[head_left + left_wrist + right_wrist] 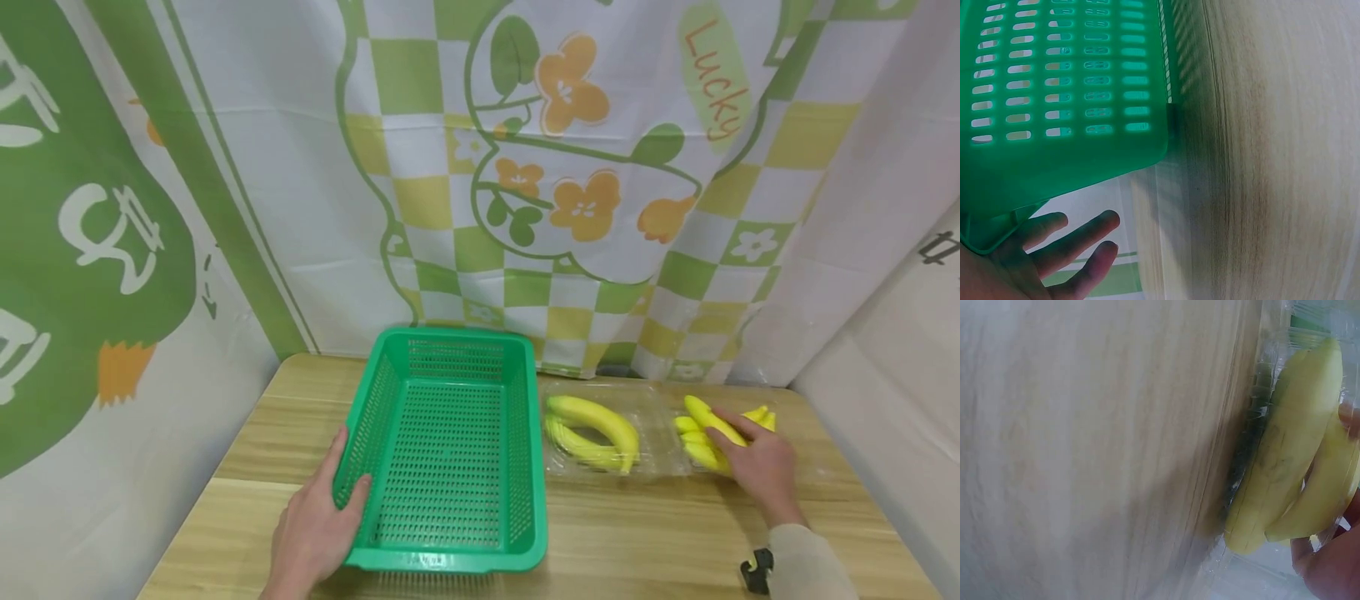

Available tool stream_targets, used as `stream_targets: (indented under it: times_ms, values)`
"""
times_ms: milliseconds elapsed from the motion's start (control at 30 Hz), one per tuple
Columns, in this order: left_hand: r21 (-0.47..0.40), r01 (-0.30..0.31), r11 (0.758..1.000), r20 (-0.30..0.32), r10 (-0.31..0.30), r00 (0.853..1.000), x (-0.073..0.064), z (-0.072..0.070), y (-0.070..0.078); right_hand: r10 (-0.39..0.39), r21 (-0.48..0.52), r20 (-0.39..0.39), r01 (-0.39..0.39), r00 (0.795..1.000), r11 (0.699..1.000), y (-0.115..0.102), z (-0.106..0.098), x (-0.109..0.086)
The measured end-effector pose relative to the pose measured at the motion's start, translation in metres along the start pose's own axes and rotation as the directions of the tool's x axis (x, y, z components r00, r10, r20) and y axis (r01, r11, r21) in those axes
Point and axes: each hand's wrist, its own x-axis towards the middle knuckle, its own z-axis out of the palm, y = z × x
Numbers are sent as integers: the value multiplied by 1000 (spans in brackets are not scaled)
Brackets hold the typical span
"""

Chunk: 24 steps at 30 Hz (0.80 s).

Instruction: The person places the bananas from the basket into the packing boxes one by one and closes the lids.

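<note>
An upright green plastic basket [447,560] with slotted walls stands on the table with nothing inside it. My left hand [318,517] grips its left rim, thumb over the inside and fingers outside. In the left wrist view, three fingers [1075,250] spread loosely below the rim. On the right, my right hand [761,462] reaches into a clear plastic tray of several yellow bananas and holds one banana [708,417] between thumb and fingers. Other bananas [1288,450] lie under and beside it in the right wrist view.
Another clear plastic tray [663,454] with bananas [600,417] sits between the basket and the right-hand tray. A patterned curtain [525,275] hangs right behind the wooden table [637,533]. A small black object [757,572] shows beside the right sleeve [810,562].
</note>
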Motion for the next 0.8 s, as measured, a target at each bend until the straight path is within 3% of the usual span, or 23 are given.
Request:
stream_targets:
  times_ms: [367,800]
  values:
    - [-38,24,999,29,-23,999,0,0,2,-80,-3,-63,79,995,997,-1,3,-2]
    - [-6,-2,1000,1,2,1000,0,1,1,-62,11,-29,62,998,998,-1,6,-7]
